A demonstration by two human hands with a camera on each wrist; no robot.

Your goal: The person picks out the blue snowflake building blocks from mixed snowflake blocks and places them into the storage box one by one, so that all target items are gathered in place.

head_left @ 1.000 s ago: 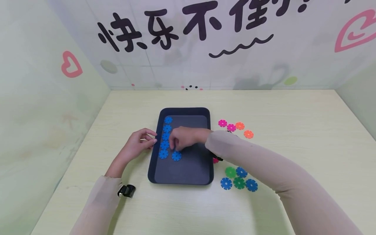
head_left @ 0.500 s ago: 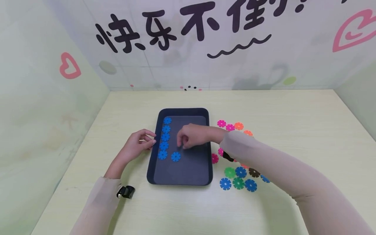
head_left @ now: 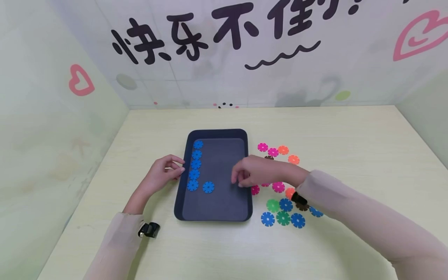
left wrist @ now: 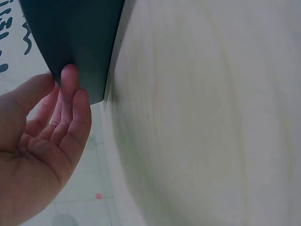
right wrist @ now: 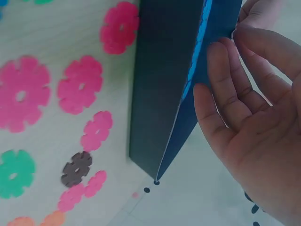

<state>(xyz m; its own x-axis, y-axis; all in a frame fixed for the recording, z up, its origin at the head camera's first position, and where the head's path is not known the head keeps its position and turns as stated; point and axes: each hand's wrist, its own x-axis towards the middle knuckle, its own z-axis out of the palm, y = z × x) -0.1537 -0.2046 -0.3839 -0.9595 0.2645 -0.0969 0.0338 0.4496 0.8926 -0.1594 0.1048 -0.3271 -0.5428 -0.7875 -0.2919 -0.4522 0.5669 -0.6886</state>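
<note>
My left hand is at the left wall of a dark tray, with relaxed fingers touching the tray's outer side. My right hand hovers over the tray's right rim. Its fingers are loosely bent, with nothing between them. Inside the tray, several blue notched plastic discs form a column along the left side. One more blue disc lies to the right of the column's lowest disc.
On the table right of the tray lie several loose notched discs: pink ones, orange ones, green ones, blue ones and brown ones. The right forearm covers part of this group. A printed wall stands behind the table.
My right hand has moved rightward from above the single blue disc to the tray's right rim, leaving that disc uncovered. The left hand keeps its place at the tray.
</note>
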